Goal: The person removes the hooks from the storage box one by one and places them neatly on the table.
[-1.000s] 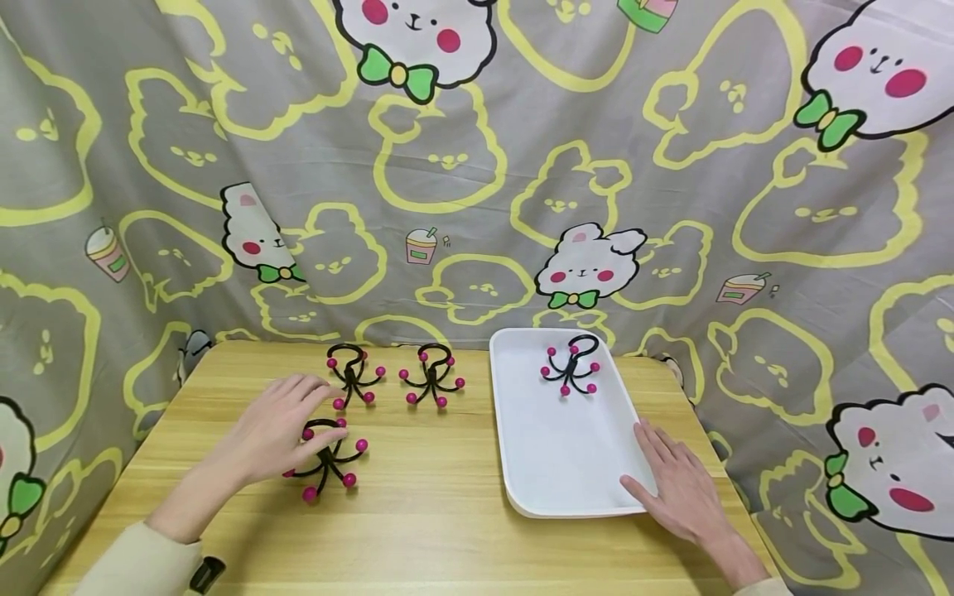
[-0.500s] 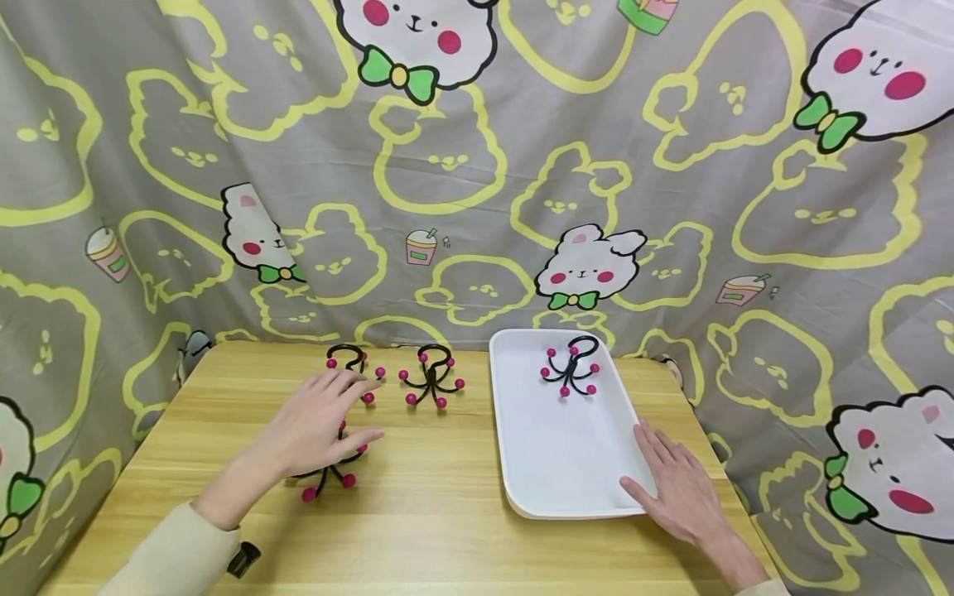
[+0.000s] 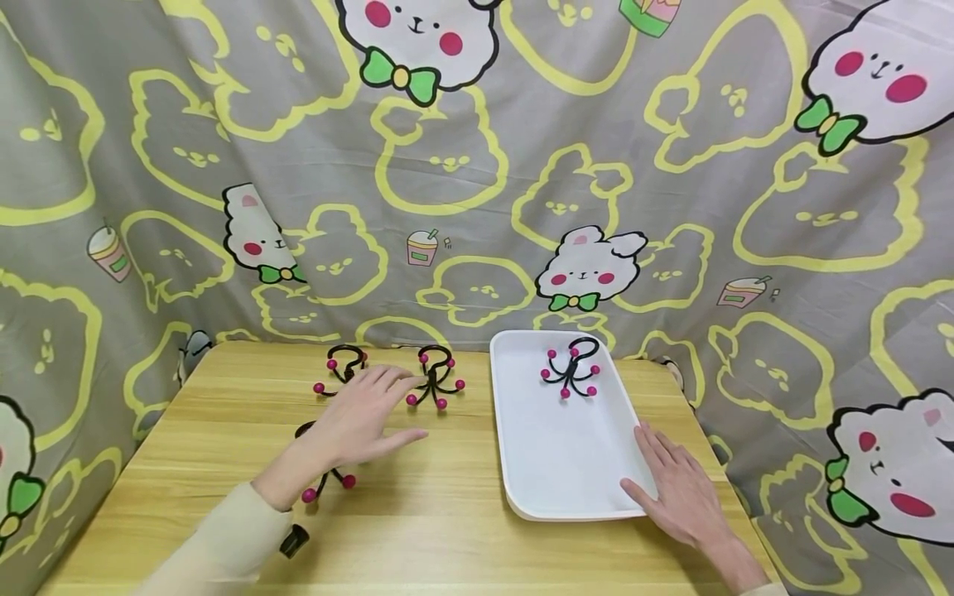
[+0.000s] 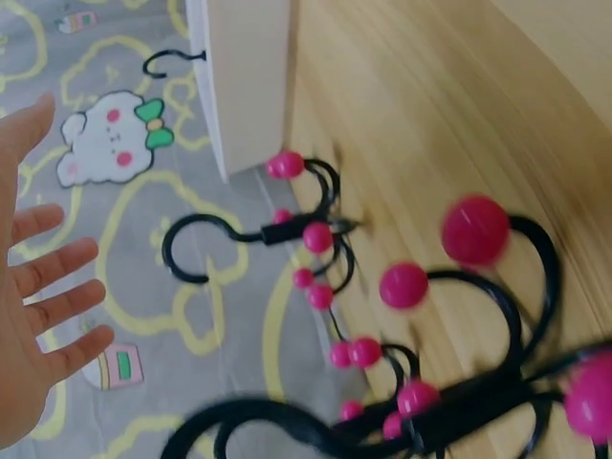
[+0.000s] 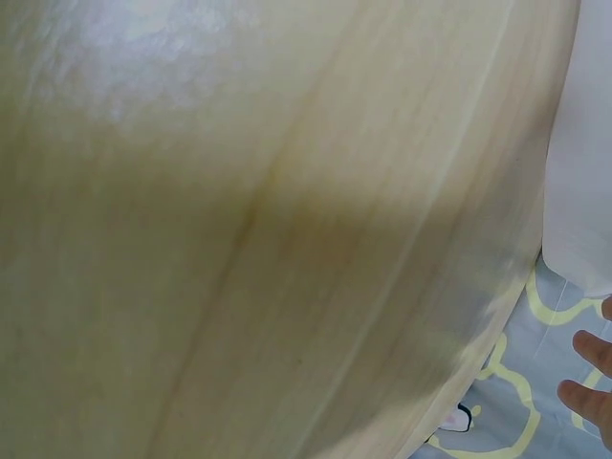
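My left hand point(image 3: 367, 420) hovers over the left half of the table, fingers extended and thumb spread, holding nothing. Its fingertips overlap the edge of a black hanging hook with pink ball tips point(image 3: 432, 381) in the head view. A second such hook point(image 3: 344, 354) stands behind the hand, and a third point(image 3: 328, 482) is mostly covered by the wrist. In the left wrist view, the spread hand point(image 4: 43, 306) is apart from the hooks. A white tray point(image 3: 559, 463) carries another hook point(image 3: 570, 371) at its far end. My right hand point(image 3: 680, 488) rests with straight fingers along the tray's right rim.
The wooden table point(image 3: 440, 538) backs onto a grey curtain point(image 3: 477, 199) with yellow outlines and cartoon rabbits, which also hangs at both sides. A small black clip-like piece point(image 3: 294, 541) shows at the left sleeve.
My left hand has moved to the right, from the left-hand hooks toward the middle one, covering and uncovering hooks as it passes. The right hand, the tray and the hooks have stayed put.
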Tool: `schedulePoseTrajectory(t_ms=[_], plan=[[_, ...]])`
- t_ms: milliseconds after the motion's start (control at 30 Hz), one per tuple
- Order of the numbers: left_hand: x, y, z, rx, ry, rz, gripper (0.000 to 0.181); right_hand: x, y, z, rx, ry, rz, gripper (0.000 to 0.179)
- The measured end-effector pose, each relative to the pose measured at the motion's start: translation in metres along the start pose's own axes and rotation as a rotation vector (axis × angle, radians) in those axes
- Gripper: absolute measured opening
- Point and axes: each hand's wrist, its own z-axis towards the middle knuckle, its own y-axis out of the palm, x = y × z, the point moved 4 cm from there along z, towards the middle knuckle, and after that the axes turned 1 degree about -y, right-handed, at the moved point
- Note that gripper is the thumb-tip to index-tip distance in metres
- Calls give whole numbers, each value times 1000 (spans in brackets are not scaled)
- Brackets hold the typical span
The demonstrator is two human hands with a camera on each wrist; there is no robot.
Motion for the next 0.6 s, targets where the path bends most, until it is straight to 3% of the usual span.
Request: schedulePoseTrajectory(t_ms=[600], plan=[[41,44,61,-19,81,-124,62,0,1,0,-6,8,16,87]])
